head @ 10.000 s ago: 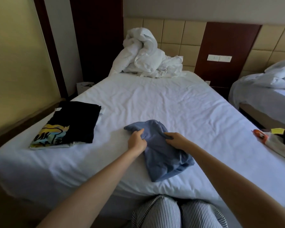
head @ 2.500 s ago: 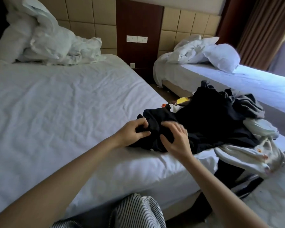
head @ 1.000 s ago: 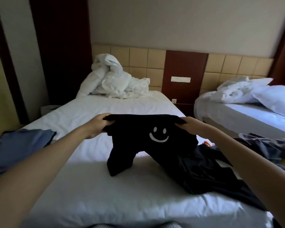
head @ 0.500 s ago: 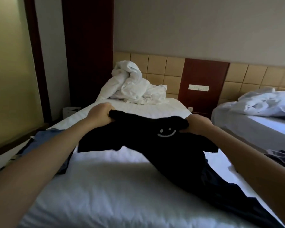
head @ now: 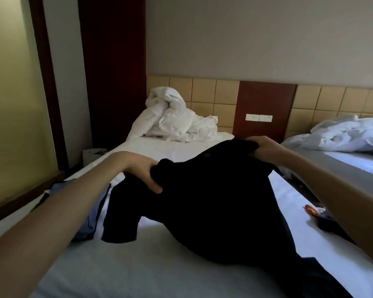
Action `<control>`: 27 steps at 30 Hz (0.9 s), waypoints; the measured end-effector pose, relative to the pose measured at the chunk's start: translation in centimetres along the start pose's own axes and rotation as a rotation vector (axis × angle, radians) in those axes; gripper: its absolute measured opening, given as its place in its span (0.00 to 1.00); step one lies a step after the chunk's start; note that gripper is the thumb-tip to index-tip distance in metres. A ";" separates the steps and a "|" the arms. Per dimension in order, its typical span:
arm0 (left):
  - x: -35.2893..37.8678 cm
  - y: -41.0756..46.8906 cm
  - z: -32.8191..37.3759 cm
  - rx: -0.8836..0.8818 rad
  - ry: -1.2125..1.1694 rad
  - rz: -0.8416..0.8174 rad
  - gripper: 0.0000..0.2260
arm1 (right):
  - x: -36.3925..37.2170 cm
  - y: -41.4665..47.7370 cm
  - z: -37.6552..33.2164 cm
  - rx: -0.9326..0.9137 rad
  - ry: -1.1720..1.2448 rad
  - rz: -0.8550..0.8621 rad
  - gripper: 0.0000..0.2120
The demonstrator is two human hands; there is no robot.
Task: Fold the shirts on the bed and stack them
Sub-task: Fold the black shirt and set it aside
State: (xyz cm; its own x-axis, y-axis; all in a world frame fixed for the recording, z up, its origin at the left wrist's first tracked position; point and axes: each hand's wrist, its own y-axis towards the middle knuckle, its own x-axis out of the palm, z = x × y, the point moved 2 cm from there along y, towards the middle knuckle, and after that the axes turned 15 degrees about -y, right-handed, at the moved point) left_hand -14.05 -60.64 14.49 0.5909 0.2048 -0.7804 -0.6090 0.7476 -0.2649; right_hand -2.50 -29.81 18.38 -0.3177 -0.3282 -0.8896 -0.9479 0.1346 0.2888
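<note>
Both hands grip the black shirt (head: 213, 201) by its upper edge. Left hand (head: 143, 169) has fingers curled round a bunched part, thumb on the near side. Right hand (head: 264, 147) clamps the other end, farther off & a bit higher. Shirt hangs between them above the bed (head: 159, 267), its lower part draping onto the white sheet; one short sleeve dangles below the left hand. Fabric is too dark to make out any print.

Blue shirt (head: 91, 229) lies on the bed's left side, partly hidden by the left forearm & the black sleeve. At the head of the bed a crumpled white duvet (head: 172, 121) is heaped vs. the tan padded headboard (head: 202, 91). White switch plate (head: 258, 118) sits on the red-brown wall panel betw. the beds. Second bed (head: 357, 162) stands to the right w/ rumpled white bedding. Small orange packet (head: 310, 209) lies near the bed's right edge, just beside the right forearm.
</note>
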 end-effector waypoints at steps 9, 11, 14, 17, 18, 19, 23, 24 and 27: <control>1.5 0.8 -3.9 0.169 -0.791 -0.003 0.32 | 3.2 -2.7 2.3 0.029 -0.381 -0.474 0.19; 2.2 0.8 -4.0 0.153 -0.796 -0.072 0.32 | 3.2 -3.2 2.6 0.102 -0.129 -0.544 0.15; 2.8 0.3 -3.8 0.129 -0.796 -0.139 0.35 | 3.3 -4.0 3.2 0.175 0.275 -0.609 0.26; 3.0 -0.8 -3.4 0.070 -0.727 -0.226 0.34 | 3.5 -4.4 3.3 0.221 0.442 -0.618 0.25; 3.1 -1.0 -3.2 0.040 -0.612 -0.213 0.32 | 3.6 -4.6 3.0 0.221 0.442 -0.626 0.21; 3.2 -0.8 -3.1 0.026 -0.470 -0.158 0.29 | 3.5 -4.7 2.5 0.222 0.413 -0.628 0.15; 3.6 -0.2 -2.6 0.018 -0.382 0.013 0.06 | 3.3 -4.8 1.3 0.139 0.283 -0.671 0.33; 3.7 -0.4 -2.5 -0.011 -0.475 0.000 0.04 | 3.4 -4.8 1.3 0.124 0.249 -0.695 0.40; 4.2 -1.3 -2.6 -0.127 -0.554 -0.130 0.12 | 3.9 -5.5 1.6 0.143 0.206 -0.904 0.45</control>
State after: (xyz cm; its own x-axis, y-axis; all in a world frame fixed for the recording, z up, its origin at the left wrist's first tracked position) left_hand -12.15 -62.42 10.07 0.8327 0.4419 -0.3337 -0.5517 0.7138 -0.4314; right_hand 1.48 -30.33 12.73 0.5266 -0.5218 -0.6711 -0.8296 -0.1431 -0.5397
